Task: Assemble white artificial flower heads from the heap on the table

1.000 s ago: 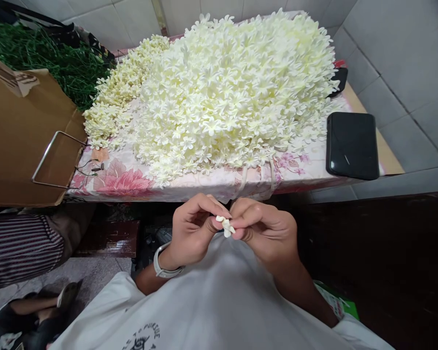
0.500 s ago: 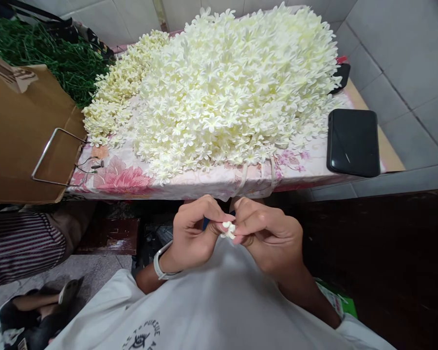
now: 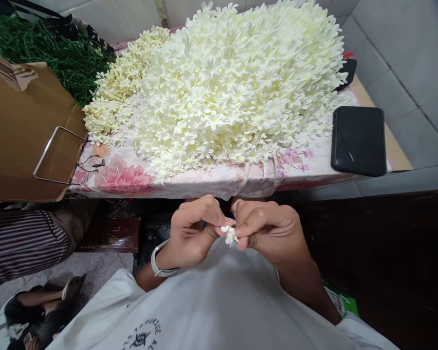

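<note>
Just past the table's front edge, a small white artificial flower (image 3: 230,235) is pinched between both hands in front of my shirt. My left hand (image 3: 196,233) closes thumb and forefinger on its left side. On its right side, the thumb and forefinger of my right hand (image 3: 272,232) grip the petals. The fingers hide part of the flower. Beyond the hands, a large heap of white artificial flowers (image 3: 226,92) covers much of the table, with a smaller, yellower heap of flowers (image 3: 111,109) to its left.
A flowered cloth (image 3: 126,175) covers the table. A black box-shaped device (image 3: 358,141) lies at right, with a dark phone-like object (image 3: 346,74) behind. At left stand a cardboard box (image 3: 29,131) with a metal wire handle (image 3: 45,153) and green artificial stems (image 3: 54,58). Another person's striped clothing (image 3: 25,245) shows at lower left.
Both hands still pinch the flower. It has turned a little and shows more of its petals, and my right fingertips have shifted slightly. The camera view has moved a little.
</note>
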